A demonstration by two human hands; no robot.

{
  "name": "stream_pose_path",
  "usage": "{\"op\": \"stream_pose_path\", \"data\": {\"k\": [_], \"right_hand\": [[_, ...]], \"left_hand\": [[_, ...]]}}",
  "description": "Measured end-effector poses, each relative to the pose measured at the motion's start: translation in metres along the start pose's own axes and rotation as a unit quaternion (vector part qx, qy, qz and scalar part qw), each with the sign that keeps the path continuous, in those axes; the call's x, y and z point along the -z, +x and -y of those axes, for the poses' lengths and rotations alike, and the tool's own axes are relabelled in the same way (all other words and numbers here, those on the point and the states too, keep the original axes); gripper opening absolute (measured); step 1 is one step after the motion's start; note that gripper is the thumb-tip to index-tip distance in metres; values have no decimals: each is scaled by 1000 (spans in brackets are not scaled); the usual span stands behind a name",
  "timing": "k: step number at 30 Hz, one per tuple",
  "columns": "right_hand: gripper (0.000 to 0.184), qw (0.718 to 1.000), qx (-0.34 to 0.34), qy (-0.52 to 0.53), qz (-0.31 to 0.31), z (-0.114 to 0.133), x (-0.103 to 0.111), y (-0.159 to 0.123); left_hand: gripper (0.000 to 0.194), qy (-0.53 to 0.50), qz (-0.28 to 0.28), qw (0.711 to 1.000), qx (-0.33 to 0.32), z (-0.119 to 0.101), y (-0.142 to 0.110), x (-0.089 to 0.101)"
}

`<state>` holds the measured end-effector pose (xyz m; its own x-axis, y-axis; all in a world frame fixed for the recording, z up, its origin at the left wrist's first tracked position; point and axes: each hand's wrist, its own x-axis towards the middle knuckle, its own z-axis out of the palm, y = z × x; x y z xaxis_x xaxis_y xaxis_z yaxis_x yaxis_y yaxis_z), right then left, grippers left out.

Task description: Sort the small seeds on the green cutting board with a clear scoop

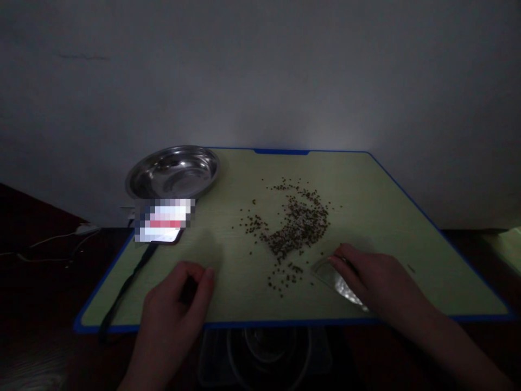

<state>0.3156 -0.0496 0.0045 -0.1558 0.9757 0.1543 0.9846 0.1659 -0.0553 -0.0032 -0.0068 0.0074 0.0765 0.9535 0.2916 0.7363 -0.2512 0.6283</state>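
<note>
A pile of small dark seeds or grains [295,225] lies scattered on the middle of a pale green table [366,206] with a blue rim. My right hand [376,285] rests at the pile's near right, fingers closed on a clear plastic bag [337,279] that lies flat on the table. My left hand [179,301] sits on the near left part of the table, fingers curled in with thumb against them; whether anything is in it is hidden.
A shiny steel bowl [174,171] stands at the table's far left corner. A lit phone [163,220] lies in front of it, with a black cable [126,288] running off the near edge. A white wall is behind. A round container [268,350] sits under the table.
</note>
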Motion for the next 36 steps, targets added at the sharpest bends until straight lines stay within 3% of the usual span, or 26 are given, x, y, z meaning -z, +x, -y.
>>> {"op": "stream_pose_path", "data": {"k": [6, 11, 14, 19, 27, 36], "right_hand": [[41, 999, 32, 11, -17, 19, 1, 14], [44, 998, 33, 45, -34, 16, 6, 12], [46, 996, 40, 73, -14, 14, 7, 8], [48, 997, 54, 51, -17, 16, 7, 9], [42, 996, 56, 65, -14, 27, 4, 10], [27, 997, 79, 24, -7, 50, -4, 31]], "left_hand": [[25, 4, -1, 1000, -11, -3, 0, 0], [25, 5, -3, 1000, -18, -1, 0, -2], [24, 2, -4, 1000, -22, 1, -1, -2], [26, 4, -8, 1000, -19, 1, -2, -2], [25, 9, -7, 999, -32, 2, -1, -2], [26, 1, -7, 1000, -28, -2, -1, -2]]}}
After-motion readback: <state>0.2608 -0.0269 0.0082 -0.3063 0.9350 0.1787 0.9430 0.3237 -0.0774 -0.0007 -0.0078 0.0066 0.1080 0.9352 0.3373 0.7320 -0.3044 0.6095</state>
